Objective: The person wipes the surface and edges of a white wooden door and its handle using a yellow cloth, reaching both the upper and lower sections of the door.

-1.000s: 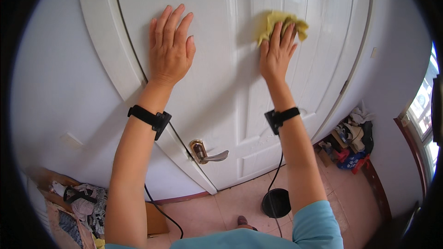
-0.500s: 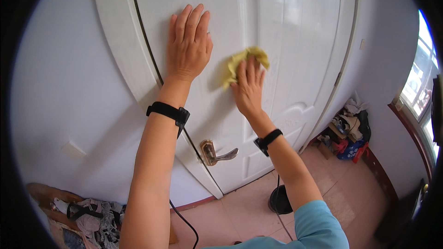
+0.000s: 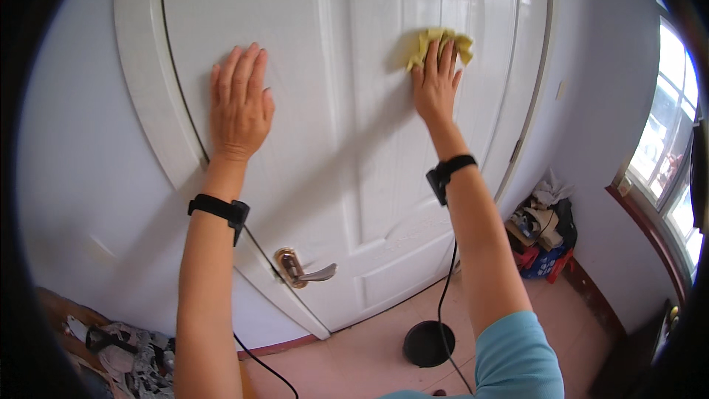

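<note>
A white panelled door (image 3: 310, 125) with a glossy face fills the middle of the view. Flat against its left part rests my left hand (image 3: 241, 111), empty, its fingers stretched upward. My right hand (image 3: 437, 89) presses a crumpled yellow cloth (image 3: 463, 45) on the door's upper right panel; the fingers lie over the cloth and hide part of it. Each wrist wears a black strap with a small block. A bronze-coloured door handle (image 3: 316, 273) sits below, between my two forearms.
On the pink tiled floor stands a black bucket (image 3: 427, 346), with a black cord running past it. Bags and other items are heaped (image 3: 546, 229) in the right corner, near a window (image 3: 665, 118). Clothes (image 3: 133, 358) lie piled at the lower left.
My right hand has moved the yellow cloth up and to the right across the door. The left hand stays flat on the door; the whole view has shifted.
</note>
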